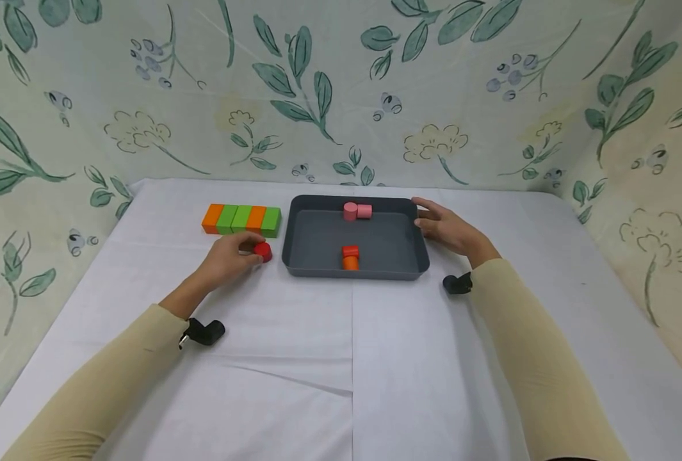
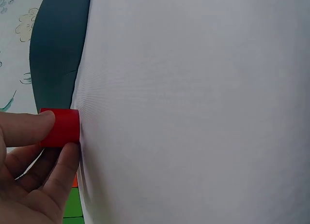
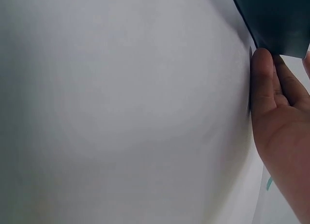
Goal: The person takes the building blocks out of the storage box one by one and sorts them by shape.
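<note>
My left hand (image 1: 225, 261) pinches a red cylinder block (image 1: 263, 252) between thumb and fingers, just left of the tray. In the left wrist view, the thumb lies across the side of the red cylinder (image 2: 63, 128). At the right end of the dark grey tray (image 1: 317, 238), my right hand (image 1: 446, 229) touches the rim with extended fingers. Close up, the right thumb (image 3: 263, 74) meets the tray's outer wall (image 3: 278, 25). Inside the tray, two pink cylinders (image 1: 349, 212) lie side by side near the back wall. A red block (image 1: 349, 250) and an orange block (image 1: 350, 263) touch near the front wall.
Beyond my left hand, a row of orange and green blocks (image 1: 241, 219) stands side by side. White cloth (image 1: 294, 358) covers the table. A leaf-patterned curtain (image 1: 341, 96) hangs behind it and along both sides.
</note>
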